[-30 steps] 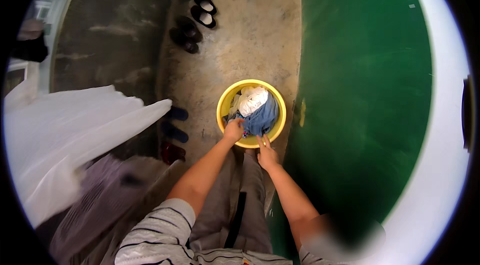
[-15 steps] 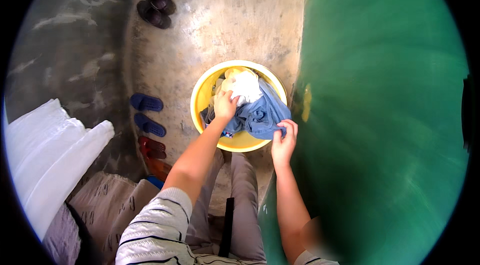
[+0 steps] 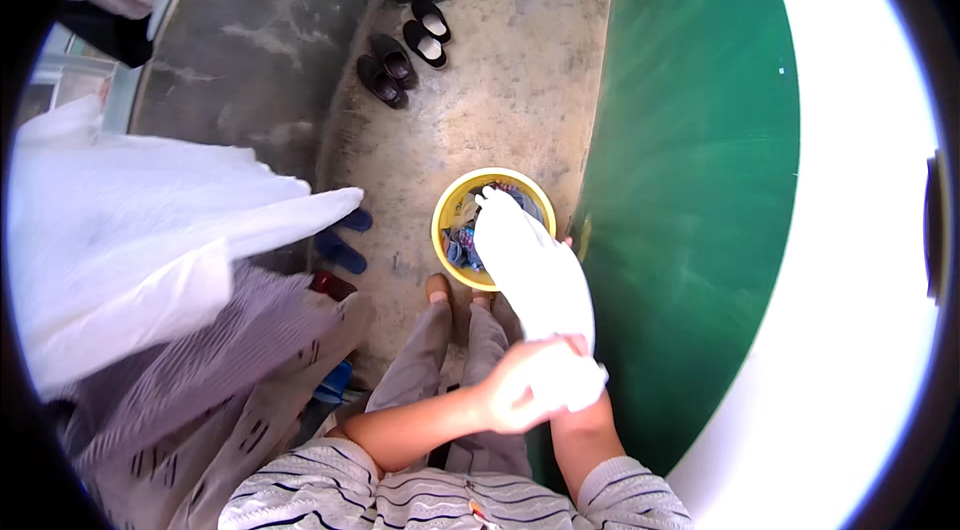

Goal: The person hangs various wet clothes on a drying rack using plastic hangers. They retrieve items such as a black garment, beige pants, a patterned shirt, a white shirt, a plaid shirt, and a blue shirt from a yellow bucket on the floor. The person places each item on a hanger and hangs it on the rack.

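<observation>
A white garment (image 3: 535, 270) stretches above the basin, long and narrow; its exact kind does not show. Its near end is bunched in the closed fingers of my left hand (image 3: 520, 385), which crosses in front of my right forearm. Behind the white cloth my right hand (image 3: 567, 242) is nearly all hidden, with only a small bit of skin at the cloth's edge, so its grip does not show. Below, the yellow basin (image 3: 441, 257) stands on the floor with blue denim and patterned clothes (image 3: 466, 242) in it.
Close on my left hang a white cloth (image 3: 150, 220) and grey-brown garments (image 3: 225, 350). A green wall (image 3: 690, 160) rises at right, a dark grey wall (image 3: 270, 40) at left. Dark shoes (image 3: 385, 70) and blue slippers (image 3: 340, 252) line the floor.
The white garment has come up out of the basin in my left hand, toward my body. My right hand no longer shows on the denim. The view has shifted, with the basin looking smaller.
</observation>
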### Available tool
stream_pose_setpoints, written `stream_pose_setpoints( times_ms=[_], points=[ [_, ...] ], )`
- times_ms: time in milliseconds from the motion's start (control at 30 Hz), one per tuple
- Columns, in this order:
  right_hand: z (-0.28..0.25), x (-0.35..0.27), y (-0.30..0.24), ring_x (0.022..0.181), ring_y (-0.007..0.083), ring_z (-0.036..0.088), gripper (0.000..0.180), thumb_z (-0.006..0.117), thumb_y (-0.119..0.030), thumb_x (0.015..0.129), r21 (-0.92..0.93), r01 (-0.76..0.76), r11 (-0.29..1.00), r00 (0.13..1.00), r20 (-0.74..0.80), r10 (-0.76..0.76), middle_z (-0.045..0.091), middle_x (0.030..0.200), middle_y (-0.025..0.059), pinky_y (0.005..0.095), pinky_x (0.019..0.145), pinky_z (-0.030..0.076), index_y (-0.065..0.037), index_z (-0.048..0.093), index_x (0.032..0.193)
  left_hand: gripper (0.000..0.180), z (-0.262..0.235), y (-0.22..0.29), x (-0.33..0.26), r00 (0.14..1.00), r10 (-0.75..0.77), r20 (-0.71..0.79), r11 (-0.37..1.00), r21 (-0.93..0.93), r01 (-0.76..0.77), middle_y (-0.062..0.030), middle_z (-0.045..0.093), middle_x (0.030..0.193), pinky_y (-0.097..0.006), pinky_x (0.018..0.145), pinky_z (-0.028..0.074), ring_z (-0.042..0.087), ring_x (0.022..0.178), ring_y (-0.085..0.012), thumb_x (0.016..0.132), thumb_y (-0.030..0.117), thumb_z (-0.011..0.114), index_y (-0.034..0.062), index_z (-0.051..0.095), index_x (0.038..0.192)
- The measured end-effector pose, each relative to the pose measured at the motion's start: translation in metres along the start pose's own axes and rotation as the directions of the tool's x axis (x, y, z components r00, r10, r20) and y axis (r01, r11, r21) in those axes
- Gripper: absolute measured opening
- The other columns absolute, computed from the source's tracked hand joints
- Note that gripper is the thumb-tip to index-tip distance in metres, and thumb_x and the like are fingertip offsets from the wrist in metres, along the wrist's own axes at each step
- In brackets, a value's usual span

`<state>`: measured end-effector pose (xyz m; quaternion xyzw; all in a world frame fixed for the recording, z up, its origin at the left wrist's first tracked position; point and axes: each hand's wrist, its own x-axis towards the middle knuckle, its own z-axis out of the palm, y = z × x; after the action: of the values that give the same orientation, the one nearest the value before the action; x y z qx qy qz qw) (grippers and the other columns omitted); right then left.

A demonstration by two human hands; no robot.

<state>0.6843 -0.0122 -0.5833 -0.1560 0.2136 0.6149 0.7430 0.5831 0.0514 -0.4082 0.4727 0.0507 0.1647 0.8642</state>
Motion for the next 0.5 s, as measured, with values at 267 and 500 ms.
stream_pose_setpoints(
  times_ms=[267,500],
  points=[
    [0.132,-0.071,0.006,0.107,0.0294,0.066,0.056,0.052,-0.036,0.1,-0.275,-0.077,0.958,0.994,-0.097,0.052,0.062,0.128,0.0159,0.0409,0.09,0.055,0.0,0.042,0.143,0.028,0.043,0.103,-0.056,0.952,-0.298,-0.073,0.594,0.766,0.245,-0.019,0.058,0.101,-0.044,0.081,0.049,0.059,0.094,-0.0396,0.083,0.014,0.061,0.003,0.057,0.108],
    [0.285,-0.173,0.06,0.122,0.032,0.057,0.054,0.056,-0.017,0.097,-0.549,0.407,0.73,0.91,0.307,-0.277,0.055,0.136,0.0197,0.0414,0.103,0.047,0.006,0.038,0.143,0.067,0.043,0.168,-0.145,0.946,0.057,-0.319,0.135,0.941,0.309,-0.0287,0.038,0.143,-0.045,0.11,0.034,0.04,0.131,-0.0471,0.084,0.006,0.061,-0.0008,0.031,0.143]
  ],
)
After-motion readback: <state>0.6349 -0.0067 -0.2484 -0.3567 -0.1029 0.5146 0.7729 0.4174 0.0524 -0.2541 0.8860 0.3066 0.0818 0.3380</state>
